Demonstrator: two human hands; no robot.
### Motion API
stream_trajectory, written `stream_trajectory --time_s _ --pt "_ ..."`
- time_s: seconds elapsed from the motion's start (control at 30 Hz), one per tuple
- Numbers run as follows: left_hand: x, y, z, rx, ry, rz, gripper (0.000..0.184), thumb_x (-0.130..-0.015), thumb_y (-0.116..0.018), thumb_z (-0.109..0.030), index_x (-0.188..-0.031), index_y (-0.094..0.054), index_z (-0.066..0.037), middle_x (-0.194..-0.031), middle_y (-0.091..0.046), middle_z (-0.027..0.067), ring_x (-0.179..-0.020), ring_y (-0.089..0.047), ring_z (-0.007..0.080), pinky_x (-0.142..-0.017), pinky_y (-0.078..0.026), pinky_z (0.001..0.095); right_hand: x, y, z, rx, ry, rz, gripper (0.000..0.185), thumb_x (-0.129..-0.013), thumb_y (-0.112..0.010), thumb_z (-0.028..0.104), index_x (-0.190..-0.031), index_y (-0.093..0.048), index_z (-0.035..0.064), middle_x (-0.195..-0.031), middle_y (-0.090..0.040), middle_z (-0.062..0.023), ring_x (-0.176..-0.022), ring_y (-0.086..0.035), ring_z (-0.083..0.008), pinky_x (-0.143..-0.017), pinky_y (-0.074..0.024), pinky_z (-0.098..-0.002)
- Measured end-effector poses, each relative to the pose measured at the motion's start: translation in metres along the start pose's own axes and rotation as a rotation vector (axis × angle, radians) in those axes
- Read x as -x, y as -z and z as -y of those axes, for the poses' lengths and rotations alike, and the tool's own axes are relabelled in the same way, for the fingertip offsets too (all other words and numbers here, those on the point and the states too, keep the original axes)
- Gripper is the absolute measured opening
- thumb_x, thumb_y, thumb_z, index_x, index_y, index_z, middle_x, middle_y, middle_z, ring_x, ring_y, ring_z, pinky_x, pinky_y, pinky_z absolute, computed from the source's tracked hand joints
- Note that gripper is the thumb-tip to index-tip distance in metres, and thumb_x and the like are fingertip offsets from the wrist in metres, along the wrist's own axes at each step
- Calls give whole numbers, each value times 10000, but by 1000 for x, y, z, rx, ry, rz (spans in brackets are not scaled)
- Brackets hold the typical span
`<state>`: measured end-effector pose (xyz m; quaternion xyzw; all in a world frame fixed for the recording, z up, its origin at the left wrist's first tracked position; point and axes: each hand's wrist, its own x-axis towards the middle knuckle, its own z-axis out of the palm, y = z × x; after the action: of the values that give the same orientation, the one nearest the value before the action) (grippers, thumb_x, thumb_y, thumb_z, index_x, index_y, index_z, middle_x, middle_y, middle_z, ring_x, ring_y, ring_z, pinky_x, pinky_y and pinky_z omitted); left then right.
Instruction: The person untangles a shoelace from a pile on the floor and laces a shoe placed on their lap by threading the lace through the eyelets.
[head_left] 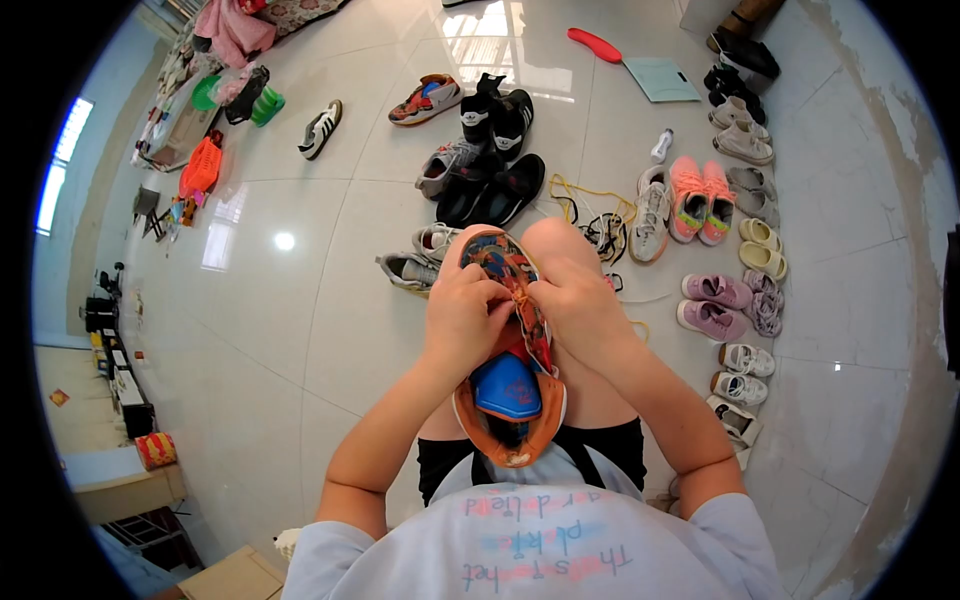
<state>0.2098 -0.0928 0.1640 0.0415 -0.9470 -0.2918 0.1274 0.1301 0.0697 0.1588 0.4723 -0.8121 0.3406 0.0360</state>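
A patterned red and orange shoe [497,252] with a blue tongue lies across the lap, its opening toward the body. My left hand [465,312] pinches at the orange lace on the left side of the shoe. On the right side, my right hand [575,305] has its fingers closed on the same orange lace near the shoe's edge. The two hands are close together over the middle of the shoe. A similar patterned shoe [425,100] stands on the floor ahead.
Black shoes [490,190] and grey shoes [408,270] stand in front of the knees. Loose laces [605,232] lie right of them. Pink shoes [703,200] and other pairs line the right wall. A dustpan [660,80] and an orange basket [202,165] are farther off.
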Motion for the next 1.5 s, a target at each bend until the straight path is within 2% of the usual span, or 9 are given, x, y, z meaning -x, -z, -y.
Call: stream_trajectory --time_s 0.37,0.53,0.67,0.9,0.97,1.07,1.17,1.33,1.5 --pt "2 -2 2 101 17 25 96 -683 -720 -57 -765 -674 -39 -745 -558 75 -767 -550 263 -692 -452 370 -2 -14 -12 -109 93 13 78 -677 -610 72 -733 -604 18 -783 -531 -95 -801 -556 -271 -702 -463 -372" --pt "0 0 -1 -20 -74 36 62 -709 -672 -24 -765 -644 -26 -769 -548 95 -789 -541 286 -695 -437 390 8 -11 3 -279 -196 59 209 -759 -661 115 -951 -638 36 -915 -563 -103 -917 -564 -289 -786 -472 -370" --pt "2 8 -4 -6 -118 -7 72 -701 -630 21 -751 -590 -12 -829 -532 123 -799 -530 313 -692 -430 396 7 2 17 -324 -180 19 441 -679 -754 151 -1074 -593 40 -1115 -551 -103 -1081 -517 -283 -902 -432 -379" --pt "4 50 -12 -69 -123 -193 112 -677 -628 37 -733 -547 -16 -855 -521 111 -820 -526 301 -698 -446 372 5 -10 16 -198 -241 9 423 -649 -699 94 -1044 -555 49 -1054 -543 -105 -1025 -538 -288 -858 -456 -375" --pt "4 54 -8 -48 -152 -176 112 -673 -662 7 -736 -578 -28 -856 -530 100 -831 -525 288 -712 -442 371 5 -11 21 -327 -391 55 438 -642 -681 87 -1055 -540 57 -1037 -528 -110 -967 -556 -299 -808 -476 -378" --pt "6 35 2 -83 -184 36 168 -634 -745 -91 -780 -665 -73 -850 -537 79 -864 -524 275 -732 -418 383 3 -16 25 -262 -367 29 433 -642 -685 94 -1047 -539 58 -1039 -517 -115 -928 -565 -305 -772 -486 -381" --pt "7 8 3 -185 -175 33 175 -629 -752 -116 -781 -673 -86 -823 -522 59 -863 -522 268 -713 -404 386 4 -16 27 -213 -376 15 429 -646 -684 100 -1044 -528 56 -1041 -513 -117 -938 -560 -308 -782 -481 -386" --pt "2 -2 1 -203 -205 -21 109 -658 -710 -80 -749 -653 -95 -793 -505 48 -850 -515 257 -723 -394 381 11 -15 34 -197 -427 -39 473 -634 -681 58 -1068 -496 36 -1036 -502 -135 -946 -549 -318 -796 -465 -391" --pt "7 15 -1 72 -231 72 91 -692 -675 -39 -740 -599 -54 -798 -506 84 -821 -504 277 -741 -397 378 19 -3 44 -199 -513 -49 503 -613 -661 -4 -1079 -475 22 -1046 -480 -150 -947 -523 -306 -816 -448 -374"
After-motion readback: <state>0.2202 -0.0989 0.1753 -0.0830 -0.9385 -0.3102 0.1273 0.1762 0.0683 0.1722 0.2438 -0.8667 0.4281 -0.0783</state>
